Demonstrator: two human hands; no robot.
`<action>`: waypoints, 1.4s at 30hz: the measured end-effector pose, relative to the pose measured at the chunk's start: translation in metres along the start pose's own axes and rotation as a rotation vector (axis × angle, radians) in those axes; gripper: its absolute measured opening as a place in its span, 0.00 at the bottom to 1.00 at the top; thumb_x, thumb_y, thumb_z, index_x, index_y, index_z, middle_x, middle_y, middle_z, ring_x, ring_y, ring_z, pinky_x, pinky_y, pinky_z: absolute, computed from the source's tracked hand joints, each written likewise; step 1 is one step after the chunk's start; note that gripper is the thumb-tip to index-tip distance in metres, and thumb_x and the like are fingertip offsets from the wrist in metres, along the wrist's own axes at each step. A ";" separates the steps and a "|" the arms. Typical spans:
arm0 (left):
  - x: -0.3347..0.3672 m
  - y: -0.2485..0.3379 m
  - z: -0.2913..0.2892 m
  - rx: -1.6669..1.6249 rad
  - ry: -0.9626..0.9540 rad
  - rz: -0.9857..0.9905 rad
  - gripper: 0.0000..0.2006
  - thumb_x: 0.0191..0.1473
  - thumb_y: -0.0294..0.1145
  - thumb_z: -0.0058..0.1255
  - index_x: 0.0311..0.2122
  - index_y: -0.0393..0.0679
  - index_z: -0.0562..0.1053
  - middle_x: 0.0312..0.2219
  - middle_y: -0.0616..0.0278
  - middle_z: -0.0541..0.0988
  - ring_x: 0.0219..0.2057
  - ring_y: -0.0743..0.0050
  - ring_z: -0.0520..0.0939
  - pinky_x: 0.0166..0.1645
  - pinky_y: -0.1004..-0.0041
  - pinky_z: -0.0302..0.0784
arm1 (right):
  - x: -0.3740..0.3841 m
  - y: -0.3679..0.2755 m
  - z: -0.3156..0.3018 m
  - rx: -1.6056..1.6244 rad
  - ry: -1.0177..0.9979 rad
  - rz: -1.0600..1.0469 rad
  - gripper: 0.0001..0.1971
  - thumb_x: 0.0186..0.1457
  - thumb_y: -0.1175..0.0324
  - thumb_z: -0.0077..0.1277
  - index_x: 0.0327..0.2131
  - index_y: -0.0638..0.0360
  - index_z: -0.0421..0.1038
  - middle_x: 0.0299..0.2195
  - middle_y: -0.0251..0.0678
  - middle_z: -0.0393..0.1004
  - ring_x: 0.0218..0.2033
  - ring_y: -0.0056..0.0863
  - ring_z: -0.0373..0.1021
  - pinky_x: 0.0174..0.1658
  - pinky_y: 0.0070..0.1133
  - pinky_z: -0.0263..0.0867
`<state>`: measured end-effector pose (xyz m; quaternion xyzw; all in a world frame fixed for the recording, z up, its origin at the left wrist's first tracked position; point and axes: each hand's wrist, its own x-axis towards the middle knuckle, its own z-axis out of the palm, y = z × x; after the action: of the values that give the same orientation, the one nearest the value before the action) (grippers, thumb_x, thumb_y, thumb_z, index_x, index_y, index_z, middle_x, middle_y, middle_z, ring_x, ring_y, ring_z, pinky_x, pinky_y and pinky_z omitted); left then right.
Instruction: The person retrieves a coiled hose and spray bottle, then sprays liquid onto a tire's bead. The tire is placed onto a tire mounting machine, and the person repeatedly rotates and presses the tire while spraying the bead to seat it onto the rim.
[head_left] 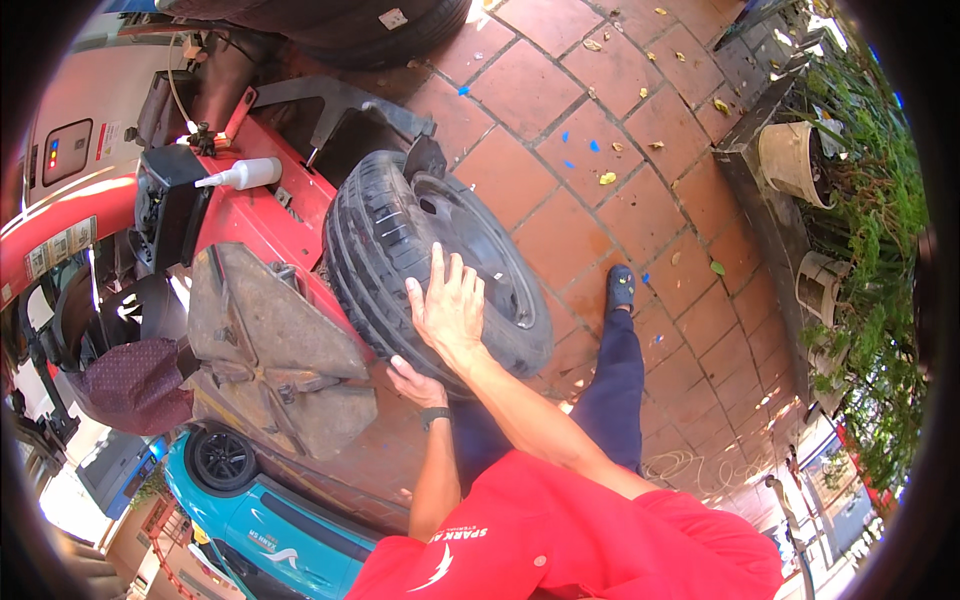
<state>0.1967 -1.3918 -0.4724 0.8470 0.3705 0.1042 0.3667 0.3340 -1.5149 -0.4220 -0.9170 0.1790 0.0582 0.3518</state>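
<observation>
A black car wheel (pixel 372 240), its tyre on a dark steel rim, leans against the side of a red tyre changer (pixel 262 215). My right hand (pixel 452 308) rests on the tyre with its fingers spread. Lower on the tread, my left hand (pixel 415 386), a dark watch at the wrist, touches the tyre with its fingers mostly stretched out; part of it is turned away. A curved metal bead-breaker arm (pixel 385 112) ends in a dark blade (pixel 427 158) close to the wheel's far edge.
The changer's worn clamping turntable (pixel 285 385) lies left of my hands. A white squeeze bottle (pixel 250 173) is on the machine. More tyres (pixel 385 35) stand at the far side. Potted plants (pixel 795 165) line the right edge; a teal car (pixel 290 530) is at the lower left.
</observation>
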 end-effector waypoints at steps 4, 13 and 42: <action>0.000 0.000 -0.003 0.038 0.020 -0.071 0.38 0.77 0.59 0.36 0.53 0.20 0.73 0.46 0.25 0.81 0.47 0.29 0.81 0.56 0.45 0.73 | -0.001 0.000 0.006 0.023 -0.033 0.038 0.39 0.69 0.48 0.54 0.72 0.66 0.61 0.59 0.60 0.71 0.55 0.57 0.69 0.61 0.48 0.63; 0.000 -0.001 -0.002 0.045 -0.012 -0.105 0.41 0.76 0.63 0.37 0.58 0.21 0.72 0.50 0.26 0.80 0.49 0.32 0.81 0.57 0.48 0.73 | 0.003 0.000 0.008 0.012 -0.005 -0.007 0.41 0.72 0.45 0.51 0.73 0.71 0.58 0.72 0.64 0.61 0.72 0.63 0.59 0.73 0.52 0.55; -0.069 -0.015 0.019 0.147 0.095 -0.109 0.48 0.69 0.73 0.40 0.67 0.27 0.69 0.58 0.30 0.78 0.59 0.30 0.78 0.65 0.48 0.71 | 0.419 -0.064 0.042 0.395 0.633 -0.478 0.17 0.69 0.60 0.63 0.52 0.62 0.79 0.40 0.46 0.85 0.38 0.37 0.84 0.41 0.32 0.79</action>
<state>0.1486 -1.4435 -0.4898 0.8443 0.4396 0.0967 0.2908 0.7480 -1.5630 -0.5107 -0.8204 0.0684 -0.3440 0.4516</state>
